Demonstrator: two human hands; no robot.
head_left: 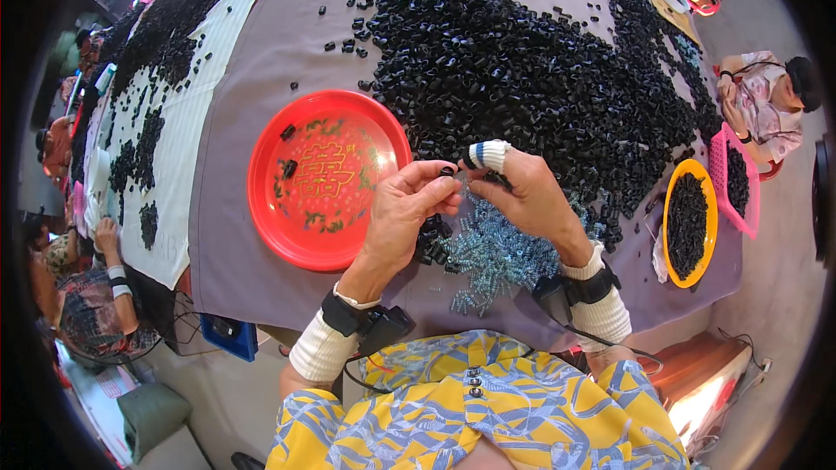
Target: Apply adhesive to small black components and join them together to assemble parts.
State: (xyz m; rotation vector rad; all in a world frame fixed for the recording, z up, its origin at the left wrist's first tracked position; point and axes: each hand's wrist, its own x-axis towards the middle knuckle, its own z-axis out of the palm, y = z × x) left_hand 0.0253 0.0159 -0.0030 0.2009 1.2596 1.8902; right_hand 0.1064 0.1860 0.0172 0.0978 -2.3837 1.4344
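My left hand (402,209) pinches a small black plastic piece (447,171) between thumb and forefinger. Close beside it, my right hand (531,196) has its fingers curled together, with a striped white finger sleeve (489,155) on one finger. What those fingertips hold is too small to make out. Beneath the right hand lies a heap of small bluish coil springs (501,254). Beyond both hands spreads a large pile of black plastic pieces (496,70). A round red tray (261,200) with a few black pieces on it sits left of my left hand.
A purple-grey cloth (252,61) covers the table. At the right edge stand a yellow oval basin (712,218) and a pink basket (727,135), both holding black parts. Other people sit along the right and left, some at a neighbouring table with a pale cloth (174,235).
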